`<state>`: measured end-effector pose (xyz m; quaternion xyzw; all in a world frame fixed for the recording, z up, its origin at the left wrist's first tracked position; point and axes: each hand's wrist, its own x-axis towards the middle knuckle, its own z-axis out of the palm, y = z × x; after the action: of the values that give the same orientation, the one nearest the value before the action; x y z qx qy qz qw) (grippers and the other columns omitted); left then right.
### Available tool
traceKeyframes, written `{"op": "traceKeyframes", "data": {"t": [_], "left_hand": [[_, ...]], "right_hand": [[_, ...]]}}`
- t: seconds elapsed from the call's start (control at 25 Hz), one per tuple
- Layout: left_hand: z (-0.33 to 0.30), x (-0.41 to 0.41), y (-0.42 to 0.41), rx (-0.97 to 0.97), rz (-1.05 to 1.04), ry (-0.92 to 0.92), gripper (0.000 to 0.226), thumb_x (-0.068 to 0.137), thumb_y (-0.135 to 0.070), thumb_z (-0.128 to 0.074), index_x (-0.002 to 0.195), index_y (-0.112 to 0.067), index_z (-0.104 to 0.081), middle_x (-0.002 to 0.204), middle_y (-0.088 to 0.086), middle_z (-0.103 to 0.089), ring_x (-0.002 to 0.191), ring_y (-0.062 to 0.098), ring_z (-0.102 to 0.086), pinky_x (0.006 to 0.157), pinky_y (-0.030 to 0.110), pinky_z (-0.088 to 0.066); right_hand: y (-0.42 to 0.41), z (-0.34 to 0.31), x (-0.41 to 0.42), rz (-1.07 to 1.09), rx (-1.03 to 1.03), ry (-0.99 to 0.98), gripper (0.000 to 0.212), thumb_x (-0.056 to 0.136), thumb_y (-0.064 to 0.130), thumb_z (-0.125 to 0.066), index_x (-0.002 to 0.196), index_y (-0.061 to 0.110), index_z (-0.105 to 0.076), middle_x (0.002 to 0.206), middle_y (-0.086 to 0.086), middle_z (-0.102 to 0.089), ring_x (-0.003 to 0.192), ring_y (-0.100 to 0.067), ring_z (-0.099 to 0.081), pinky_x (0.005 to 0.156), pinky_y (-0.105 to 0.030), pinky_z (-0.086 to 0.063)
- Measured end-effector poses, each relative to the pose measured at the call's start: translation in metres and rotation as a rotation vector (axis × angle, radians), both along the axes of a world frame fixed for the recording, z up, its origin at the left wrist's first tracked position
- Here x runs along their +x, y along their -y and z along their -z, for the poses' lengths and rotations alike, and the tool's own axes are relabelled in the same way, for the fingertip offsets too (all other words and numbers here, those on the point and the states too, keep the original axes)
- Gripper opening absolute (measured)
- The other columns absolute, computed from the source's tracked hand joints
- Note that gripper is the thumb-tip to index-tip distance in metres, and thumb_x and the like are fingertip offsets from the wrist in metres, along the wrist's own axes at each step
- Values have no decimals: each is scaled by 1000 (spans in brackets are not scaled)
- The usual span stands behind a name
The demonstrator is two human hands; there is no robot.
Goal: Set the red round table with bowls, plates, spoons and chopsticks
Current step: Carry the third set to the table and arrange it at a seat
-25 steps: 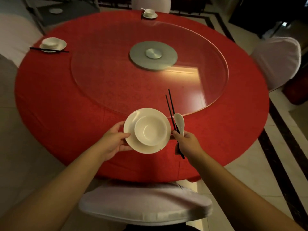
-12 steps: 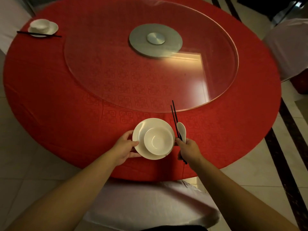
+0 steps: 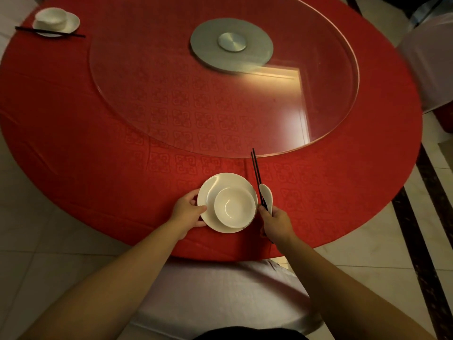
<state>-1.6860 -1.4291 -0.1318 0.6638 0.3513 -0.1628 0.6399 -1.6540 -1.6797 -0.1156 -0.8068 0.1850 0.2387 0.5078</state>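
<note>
**Place setting going down at near edge: slip and tip risks**

Left hand (image 3: 187, 212) grips the left rim of the plate (image 3: 215, 190), thumb on top, fingers under. Bowl (image 3: 234, 207) sits loose on the plate, off-centre toward the near right side. Plate is at the near edge of the red counter (image 3: 98, 168); can't tell if it's fully resting or slightly lifted.

Right hand (image 3: 275, 223) is closed around the black chopsticks (image 3: 256, 171) and the white spoon (image 3: 266, 196) together, just right of the plate. Chopstick tips point away, reaching the rim of the glass turntable (image 3: 171, 94).

Risks, as I judge them:
- One-sided hold on the plate: any tilt and the loose bowl slides off or chips.
- Plate close to the counter edge, chair (image 3: 220, 290) right below: a nudge could push it over.
- Spoon and chopsticks in one grip: releasing one may drop the other, or the sticks splay and roll.
- Chopstick tips could knock the glass rim.
- Cloth may drag and wrinkle if the plate is slid.

Another finished setting (image 3: 57, 20) sits far left.
</note>
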Motion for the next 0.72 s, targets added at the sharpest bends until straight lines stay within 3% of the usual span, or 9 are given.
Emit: {"op": "traceKeyframes", "data": {"t": [0.08, 0.16, 0.24, 0.36, 0.44, 0.52, 0.72], "left_hand": [[0, 0, -1, 120, 83, 18, 57, 88, -5, -70, 138, -30, -59, 113, 6, -62, 101, 25, -68, 70, 39, -65], [-3, 2, -2, 375, 174, 35, 53, 86, -16, -73, 136, -25, -60, 113, 5, -61, 94, 21, -65, 77, 37, -59], [-7, 4, -1, 544, 136, 81, 44, 87, -26, -72, 130, -20, -64, 116, 4, -60, 93, 17, -61, 80, 32, -48], [-15, 7, 7, 447, 81, 144, 35, 90, -34, -68, 121, -19, -70, 112, -3, -68, 97, 15, -64, 82, 28, -47], [-17, 7, 14, 308, 111, 136, 40, 90, -34, -68, 126, -16, -69, 111, -2, -71, 98, 19, -69, 88, 36, -56], [-18, 7, 20, 195, 103, 107, 41, 90, -25, -70, 128, -12, -68, 114, 5, -72, 100, 24, -72, 93, 45, -58], [-17, 8, 19, 110, 40, 101, 36, 91, -3, -61, 125, -9, -70, 106, 8, -74, 95, 29, -73, 85, 51, -62]], "right_hand": [[0, 0, 0, -5, 1, 3, 24, 101, 26, -54, 92, 5, -62, 53, -8, -54, 37, -14, -53, 39, -27, -48], [1, -1, 0, 0, 4, 18, 22, 101, 26, -54, 95, 6, -63, 58, -9, -57, 40, -16, -56, 41, -29, -51], [1, -5, -1, 32, 23, 48, 21, 101, 25, -54, 97, 8, -64, 62, -11, -61, 45, -17, -60, 45, -31, -53], [-3, -13, -6, 80, 126, 78, 19, 101, 25, -55, 96, 12, -68, 72, -7, -73, 54, -17, -66, 50, -33, -58], [-9, -18, -9, 94, 200, 80, 15, 102, 23, -56, 96, 18, -68, 83, -2, -77, 61, -16, -71, 56, -36, -60], [-15, -22, -10, 94, 233, 82, 14, 101, 22, -56, 95, 20, -68, 87, -2, -77, 66, -16, -74, 59, -37, -61], [-23, -24, -9, 84, 253, 77, 14, 101, 21, -57, 97, 23, -69, 93, -2, -77, 74, -18, -76, 58, -32, -62]]}}
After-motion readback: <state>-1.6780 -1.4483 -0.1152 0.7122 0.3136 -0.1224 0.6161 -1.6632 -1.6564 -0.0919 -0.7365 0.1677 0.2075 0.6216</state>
